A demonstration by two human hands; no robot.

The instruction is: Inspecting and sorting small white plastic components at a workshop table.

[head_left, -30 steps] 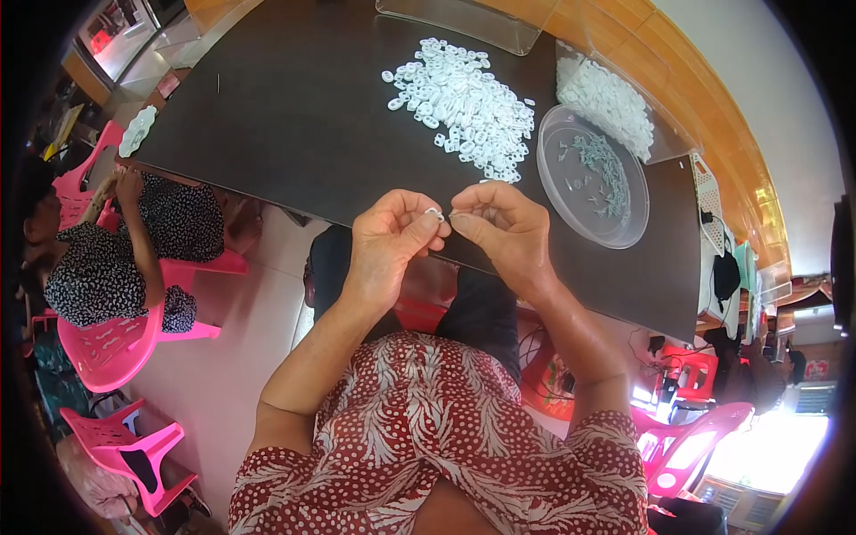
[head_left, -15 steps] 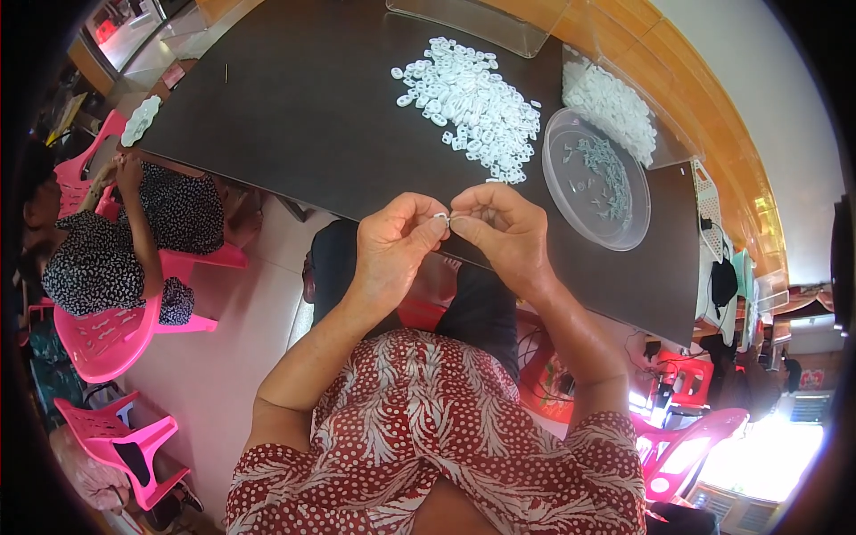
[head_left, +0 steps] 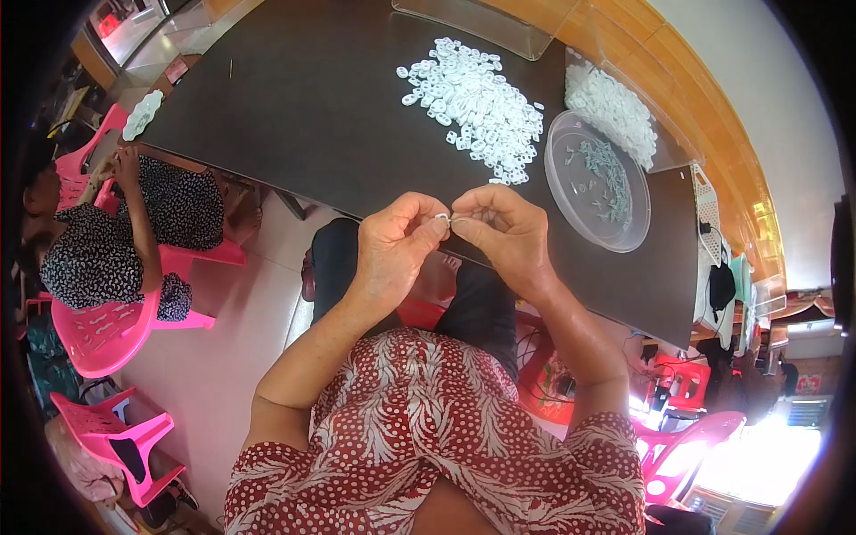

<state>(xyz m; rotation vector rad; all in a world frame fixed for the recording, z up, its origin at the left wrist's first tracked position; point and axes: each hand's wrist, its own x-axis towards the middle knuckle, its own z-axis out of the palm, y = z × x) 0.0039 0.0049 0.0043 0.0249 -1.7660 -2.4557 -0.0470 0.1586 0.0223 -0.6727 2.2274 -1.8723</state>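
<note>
Just over the table's near edge, my two hands meet fingertip to fingertip. A small white plastic piece (head_left: 441, 217) is pinched between thumb and forefinger of my left hand (head_left: 392, 250). My right hand (head_left: 506, 236) pinches a tiny thin part (head_left: 454, 220) against it; its kind is too small to make out. Beyond the hands lies a loose heap of small white oval plastic pieces (head_left: 477, 98). To its right, a round clear shallow tray (head_left: 555, 192) holds many small grey pointed parts (head_left: 606, 174), and a clear box behind it holds more white pieces (head_left: 615, 102).
The dark table (head_left: 303, 98) stretches to the far left, with a white scalloped dish (head_left: 143, 116) at its end. A clear bin (head_left: 486, 22) stands at the back. Another person in patterned clothes (head_left: 98, 254) sits at left on a pink chair (head_left: 107, 339).
The view has shifted slightly. My hands stay together at the same place, with only a slight movement of the right fingertips at the white piece.
</note>
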